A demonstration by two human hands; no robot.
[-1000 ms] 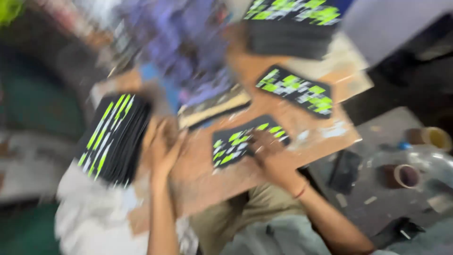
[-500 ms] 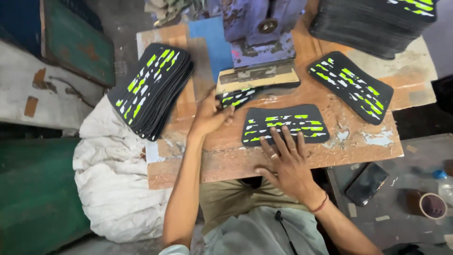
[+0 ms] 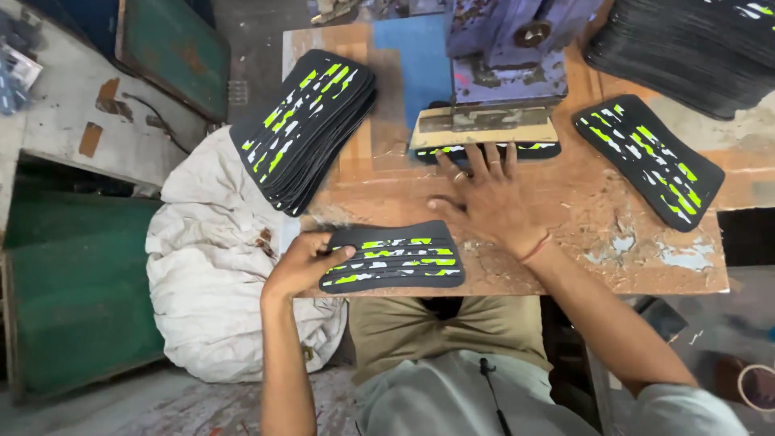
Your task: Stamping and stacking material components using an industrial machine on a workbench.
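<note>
Black foam-looking panel (image 3: 393, 257) with neon green and white slashes sits flat at the near edge of the bench, right in front of the person. It's curved, kind of a shallow arc with rounded ends, matte and a bit rubbery by the look of it. Left hand (image 3: 300, 264) has its fingers curled over the panel's left end, thumb side tucked in, so it's closed on that end.

Right hand (image 3: 487, 196) is spread wide and flat on the wood, fingers fanned out, and the fingertips (image 3: 470, 159) touch the edge of another printed panel (image 3: 484, 150) that's poking out from under the press plate (image 3: 484, 125). It isn't gripping anything, just resting open.

The press (image 3: 507, 48) itself is a scuffed purple-blue metal thing, paint chipped all over. The wooden bench (image 3: 597, 218) is orange-brown, worn, with pale patches where the finish flaked off, plus a blue sheet (image 3: 408, 56) at the back.

One loose panel (image 3: 648, 159) lies off to the right, a fanned stack (image 3: 305, 129) hangs over the bench's left edge, and a big dark pile (image 3: 686, 40) sits top right. A lumpy white sack (image 3: 214, 266) slumps on the floor to the left, next to a green metal crate (image 3: 77, 299) and grubby concrete.
</note>
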